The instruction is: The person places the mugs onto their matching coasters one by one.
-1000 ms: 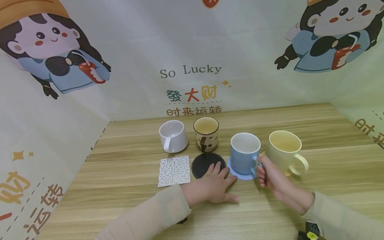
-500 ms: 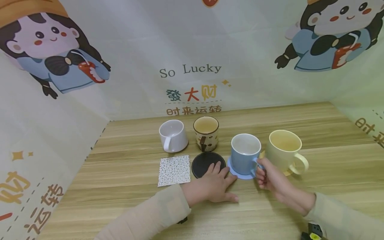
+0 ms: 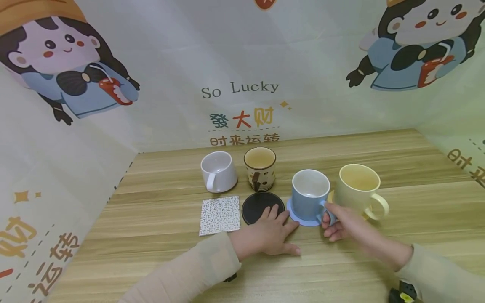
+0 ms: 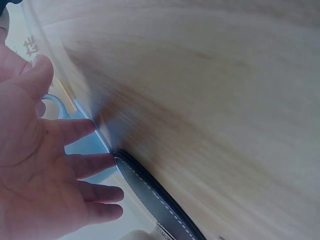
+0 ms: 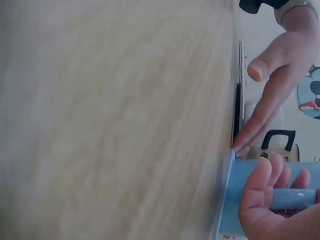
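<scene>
A light blue mug [image 3: 307, 202] stands on a blue coaster [image 3: 299, 219] right of the middle. My right hand [image 3: 350, 223] holds its handle loosely, the thumb at the top and the fingers curled beside it; the right wrist view shows the handle [image 5: 295, 198] among the fingers. My left hand [image 3: 270, 235] lies flat with spread fingers, its fingertips over the near right part of a round black coaster [image 3: 255, 207]. Its index finger reaches the blue coaster's edge. In the left wrist view, the black coaster's stitched rim [image 4: 160, 200] shows at the fingertips.
Behind the coasters stand a white mug [image 3: 221, 174] and a patterned brown-handled mug [image 3: 261, 170]. A pale yellow mug [image 3: 356, 193] is close to the right of the blue one. A square speckled coaster [image 3: 219, 215] lies left on the wooden table [image 3: 132, 235]. Printed cloth walls surround it.
My right hand has shifted slightly right and its fingers have loosened around the handle, which shows more now. The blue mug has settled slightly nearer on its coaster. My left hand stays put.
</scene>
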The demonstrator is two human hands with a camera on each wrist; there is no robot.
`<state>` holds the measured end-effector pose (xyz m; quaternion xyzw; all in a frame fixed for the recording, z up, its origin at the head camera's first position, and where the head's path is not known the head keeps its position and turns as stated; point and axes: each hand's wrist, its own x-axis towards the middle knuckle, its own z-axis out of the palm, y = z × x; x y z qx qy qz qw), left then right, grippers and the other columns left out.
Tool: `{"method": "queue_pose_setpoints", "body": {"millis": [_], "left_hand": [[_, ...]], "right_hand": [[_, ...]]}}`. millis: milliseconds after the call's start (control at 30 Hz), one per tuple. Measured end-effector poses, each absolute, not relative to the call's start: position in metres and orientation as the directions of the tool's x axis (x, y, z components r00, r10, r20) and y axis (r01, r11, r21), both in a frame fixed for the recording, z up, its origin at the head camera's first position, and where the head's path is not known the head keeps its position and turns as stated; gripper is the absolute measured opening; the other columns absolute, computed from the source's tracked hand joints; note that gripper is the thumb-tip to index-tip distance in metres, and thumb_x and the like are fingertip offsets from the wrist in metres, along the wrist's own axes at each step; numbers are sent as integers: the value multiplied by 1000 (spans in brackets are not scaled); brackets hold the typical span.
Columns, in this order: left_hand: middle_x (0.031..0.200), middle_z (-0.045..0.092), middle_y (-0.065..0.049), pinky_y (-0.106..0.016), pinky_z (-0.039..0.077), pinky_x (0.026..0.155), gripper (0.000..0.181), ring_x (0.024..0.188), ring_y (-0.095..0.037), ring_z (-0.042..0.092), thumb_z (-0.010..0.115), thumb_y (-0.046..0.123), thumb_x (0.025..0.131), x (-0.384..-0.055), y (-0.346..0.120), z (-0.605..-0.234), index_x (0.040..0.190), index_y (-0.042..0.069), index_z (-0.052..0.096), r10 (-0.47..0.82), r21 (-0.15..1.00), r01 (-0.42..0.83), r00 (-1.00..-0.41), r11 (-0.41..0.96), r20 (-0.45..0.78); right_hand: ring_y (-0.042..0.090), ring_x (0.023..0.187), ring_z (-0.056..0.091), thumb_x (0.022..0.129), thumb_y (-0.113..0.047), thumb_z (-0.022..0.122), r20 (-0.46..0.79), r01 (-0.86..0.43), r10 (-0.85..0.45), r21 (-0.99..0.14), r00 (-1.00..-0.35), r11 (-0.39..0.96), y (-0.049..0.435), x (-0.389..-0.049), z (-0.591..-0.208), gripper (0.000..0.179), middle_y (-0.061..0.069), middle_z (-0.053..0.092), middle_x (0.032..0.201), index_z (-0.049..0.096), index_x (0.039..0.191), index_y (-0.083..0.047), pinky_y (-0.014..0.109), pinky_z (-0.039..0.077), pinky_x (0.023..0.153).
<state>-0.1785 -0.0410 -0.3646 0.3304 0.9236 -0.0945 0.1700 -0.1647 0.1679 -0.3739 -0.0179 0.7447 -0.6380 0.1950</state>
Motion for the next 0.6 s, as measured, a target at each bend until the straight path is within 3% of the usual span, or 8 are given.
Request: {"method": "queue_pose_setpoints", "body": {"millis": [200,367,500,600], "left_hand": [[150,23,-5,-44,15,111,71,139,-34,13,40,66,84,-179,-42,-365,143,29,30,581,-63,645,-722,761,-377],[150,23,-7,-45,16,111,70,138,-36,14,41,64,85,-181,-44,-366,143,27,31,608,-33,658,-714,753,-348],[143,34,-13,-42,29,105,68,131,-35,30,43,61,87,-184,-51,-367,138,16,42,652,-54,665,-743,745,-148],[127,48,-13,-38,39,94,53,114,-30,45,52,48,89,-189,-58,-363,125,9,54,639,-55,638,-758,768,127]], "right_hand": [[11,66,58,96,-21,43,-134,49,-260,-950,-956,308,171,-160,-370,37,10,57,88,49,110,13,28,53,61],[10,65,58,90,-7,49,43,-137,-224,-896,-974,423,173,-151,-365,43,21,55,101,39,125,14,25,51,59],[1,65,54,86,1,53,292,-346,-186,-796,-938,496,173,-147,-360,39,22,54,107,43,123,11,20,45,55],[2,74,53,80,10,57,527,-563,-230,-650,-818,511,170,-145,-356,36,17,56,103,50,115,10,15,45,63]]}}
